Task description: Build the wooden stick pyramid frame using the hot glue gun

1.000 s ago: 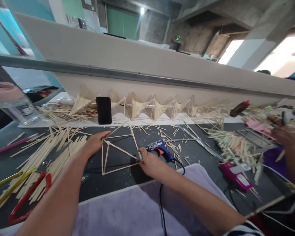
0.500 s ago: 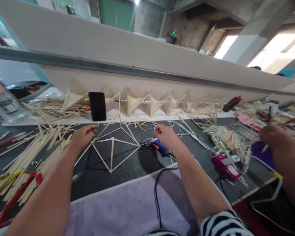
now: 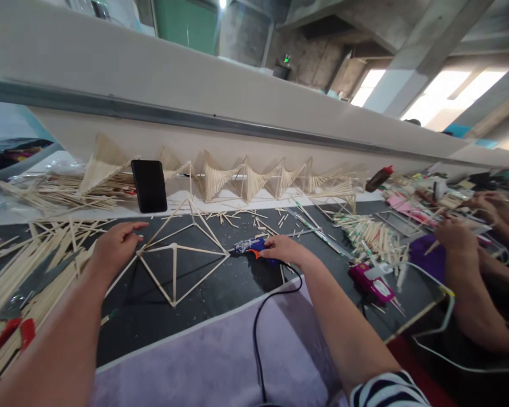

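Observation:
A frame of joined wooden sticks (image 3: 175, 277), made of triangles, stands on the dark tabletop in front of me. My left hand (image 3: 117, 249) is beside its left corner, fingers loosely stretched and apart, with nothing seen in them. At the frame's right corner lies a blue hot glue gun (image 3: 254, 246) with an orange trigger, its nozzle pointing left at that corner. My right hand (image 3: 282, 250) is closed round the glue gun's handle, which the fingers partly cover. A black cable (image 3: 258, 328) runs from the gun towards me.
Loose sticks (image 3: 46, 282) and red-handled pliers (image 3: 14, 316) lie at left. A black phone (image 3: 149, 185) stands upright behind the frame, near a row of fanned stick models (image 3: 254, 180). At right are a magenta device (image 3: 372, 282), a stick pile (image 3: 369, 237) and another person's hands (image 3: 456, 243).
My right hand has come down onto the glue gun and gripped it. The left hand's fingers have stretched out more. The view has shifted right, showing more of the person at right.

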Motion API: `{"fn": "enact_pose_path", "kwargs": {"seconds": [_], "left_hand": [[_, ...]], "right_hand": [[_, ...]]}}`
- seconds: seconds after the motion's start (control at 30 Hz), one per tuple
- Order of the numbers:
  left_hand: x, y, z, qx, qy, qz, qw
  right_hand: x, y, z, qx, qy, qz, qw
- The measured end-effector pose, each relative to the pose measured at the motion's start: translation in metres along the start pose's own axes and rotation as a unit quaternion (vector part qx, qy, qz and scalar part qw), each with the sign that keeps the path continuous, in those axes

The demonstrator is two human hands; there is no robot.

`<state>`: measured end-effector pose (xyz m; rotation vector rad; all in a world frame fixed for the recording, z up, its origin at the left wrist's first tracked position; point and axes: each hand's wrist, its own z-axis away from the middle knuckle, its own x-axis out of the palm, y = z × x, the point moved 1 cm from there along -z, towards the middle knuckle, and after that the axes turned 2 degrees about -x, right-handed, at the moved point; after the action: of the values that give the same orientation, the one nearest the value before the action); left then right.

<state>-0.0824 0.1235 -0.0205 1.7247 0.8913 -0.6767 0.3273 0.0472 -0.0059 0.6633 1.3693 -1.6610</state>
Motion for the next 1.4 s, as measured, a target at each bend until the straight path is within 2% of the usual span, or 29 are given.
{"fn": "enact_pose_path", "kwargs": {"seconds": [0.07,0.17,0.37,0.47,0.53,0.57,0.63,0.67,0.77,0.87,0.93,0.97,1.03,1.1,1.17,1.23,1.4], "left_hand": [[0.002,-0.003,-0.001,0.008,0.002,-0.010,1.000],[0.004,-0.007,-0.003,0.025,0.011,0.000,1.000],[-0.001,0.001,0.001,0.020,0.046,0.030,0.998],[-0.003,0.006,0.003,0.013,0.060,0.041,0.997],[-0.002,0.007,0.003,0.013,0.067,0.036,0.997],[-0.001,0.006,0.002,0.014,0.065,0.034,0.997],[0.002,0.002,0.000,0.020,0.057,0.035,0.998],[0.004,0.000,-0.001,0.024,0.053,0.037,0.998],[0.007,-0.005,-0.003,0.037,0.055,0.031,0.997],[0.007,-0.005,-0.002,0.053,0.064,0.013,0.996],[0.007,-0.003,-0.001,0.049,0.056,0.011,0.997],[0.007,-0.002,0.000,0.042,0.048,0.014,0.998],[0.008,0.001,0.001,0.023,0.027,0.017,0.999],[0.009,0.004,0.002,0.012,0.016,0.016,1.000],[0.009,0.008,0.003,0.008,0.012,0.009,1.000],[0.008,0.011,0.004,0.000,0.009,0.003,1.000],[0.008,0.013,0.007,-0.034,-0.018,0.005,0.999]], "right_hand": [[-0.004,0.008,-0.001,0.018,-0.024,-0.135,0.990],[-0.005,0.019,-0.003,0.053,-0.046,-0.303,0.950],[-0.005,0.017,0.000,0.048,-0.025,-0.416,0.908],[-0.003,0.010,0.003,0.031,-0.028,-0.520,0.853],[0.002,0.003,0.004,0.023,-0.063,-0.590,0.805],[0.005,-0.002,0.004,0.019,-0.078,-0.608,0.790],[0.011,-0.011,0.004,0.001,-0.073,-0.607,0.792],[0.013,-0.016,0.003,-0.017,-0.048,-0.598,0.800],[0.017,-0.033,0.004,-0.086,0.083,-0.557,0.822],[0.015,-0.046,0.011,-0.119,0.227,-0.502,0.826],[0.013,-0.051,0.018,-0.130,0.292,-0.460,0.828],[0.012,-0.053,0.021,-0.135,0.303,-0.439,0.835],[0.011,-0.054,0.024,-0.140,0.273,-0.409,0.859],[0.014,-0.054,0.023,-0.125,0.205,-0.405,0.882],[0.020,-0.054,0.019,-0.100,0.156,-0.429,0.884],[0.027,-0.056,0.015,-0.086,0.147,-0.479,0.861],[0.051,-0.071,0.009,-0.058,0.162,-0.619,0.766]]}}
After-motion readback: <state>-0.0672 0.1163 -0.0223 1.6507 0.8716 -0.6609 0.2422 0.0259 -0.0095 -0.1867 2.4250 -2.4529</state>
